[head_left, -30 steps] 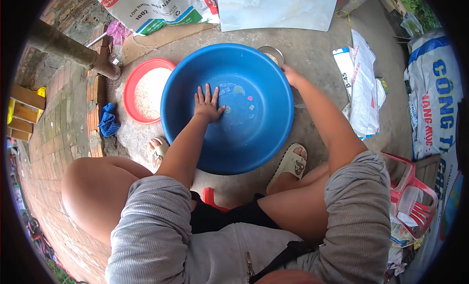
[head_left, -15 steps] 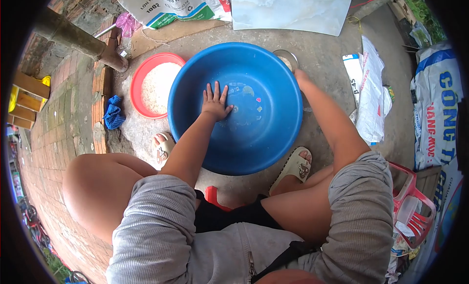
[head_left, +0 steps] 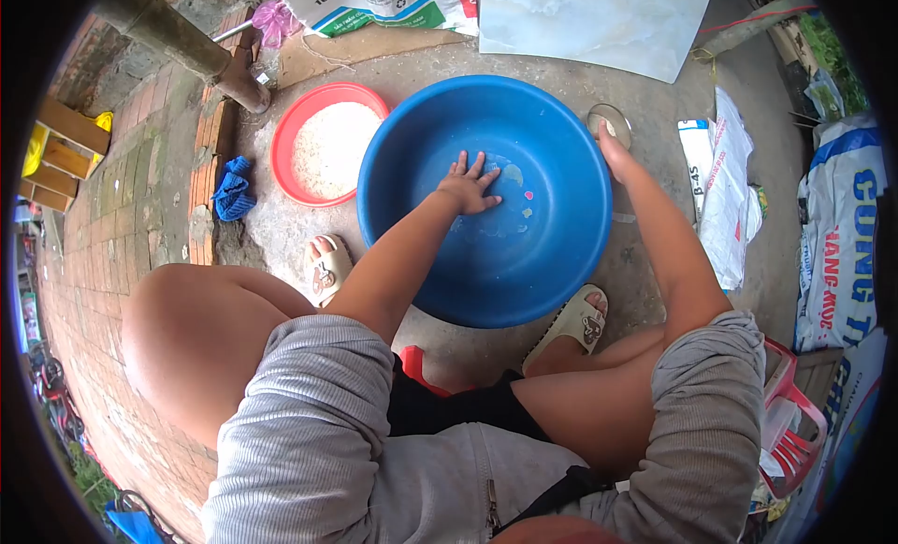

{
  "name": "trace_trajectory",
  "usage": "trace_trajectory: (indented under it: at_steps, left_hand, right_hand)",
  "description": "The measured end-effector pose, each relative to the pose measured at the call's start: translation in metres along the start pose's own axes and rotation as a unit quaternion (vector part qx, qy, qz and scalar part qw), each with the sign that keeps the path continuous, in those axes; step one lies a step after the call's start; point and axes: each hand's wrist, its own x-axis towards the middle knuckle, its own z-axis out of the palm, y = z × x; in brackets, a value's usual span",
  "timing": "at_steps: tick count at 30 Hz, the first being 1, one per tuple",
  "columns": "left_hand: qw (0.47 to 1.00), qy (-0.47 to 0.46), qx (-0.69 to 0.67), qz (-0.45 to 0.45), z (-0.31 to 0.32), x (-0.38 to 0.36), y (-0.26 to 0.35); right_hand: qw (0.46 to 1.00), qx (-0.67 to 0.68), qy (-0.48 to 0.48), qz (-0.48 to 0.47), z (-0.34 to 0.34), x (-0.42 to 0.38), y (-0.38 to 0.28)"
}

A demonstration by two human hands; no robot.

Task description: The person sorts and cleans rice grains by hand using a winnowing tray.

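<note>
A large blue plastic basin (head_left: 561, 263) stands on the concrete between my feet, with small coloured stickers on its bottom. My left hand (head_left: 465, 190) reaches inside it, fingers spread, palm down over the bottom. Beyond the basin's right rim, my right hand (head_left: 613, 151) is at the near edge of a small round bowl (head_left: 621, 120), its fingers closed at the rim and partly hidden. Left of the basin sits a red plastic basin (head_left: 283, 166) holding whitish grains (head_left: 337, 146) that look like rice.
A blue cloth (head_left: 233, 190) lies by the brick edging (head_left: 201, 174) at left. Printed sacks (head_left: 725, 193) lie at right, and more sacks (head_left: 842, 235) stand farther out. A pale marbled panel (head_left: 589, 25) is at the back. A red plastic basket (head_left: 790, 422) is beside my right knee.
The view has shifted, so most things appear farther right. My right hand and the small bowl have moved outward from the blue basin, showing more of the bowl. My left hand remains spread inside.
</note>
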Motion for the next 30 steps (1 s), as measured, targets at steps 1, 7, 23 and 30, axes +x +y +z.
trace_trajectory:
  at_steps: [1, 7, 23, 30]
  left_hand:
    - [0.999, -0.017, -0.016, 0.042, 0.0, 0.0, 0.004]
    - [0.996, -0.005, 0.012, 0.085, 0.016, -0.01, 0.018]
    - [0.733, 0.571, -0.368, 0.038, -0.142, -0.023, -0.008]
    - [0.507, 0.691, -0.498, -0.136, -0.165, -0.04, -0.063]
  right_hand:
    - [0.999, 0.017, 0.03, -0.007, 0.014, -0.027, -0.023]
    - [0.986, -0.078, -0.063, -0.134, 0.046, -0.067, -0.059]
    - [0.988, -0.095, 0.069, -0.096, -0.061, -0.13, -0.082]
    - [0.973, -0.043, 0.163, -0.159, -0.084, -0.129, -0.086]
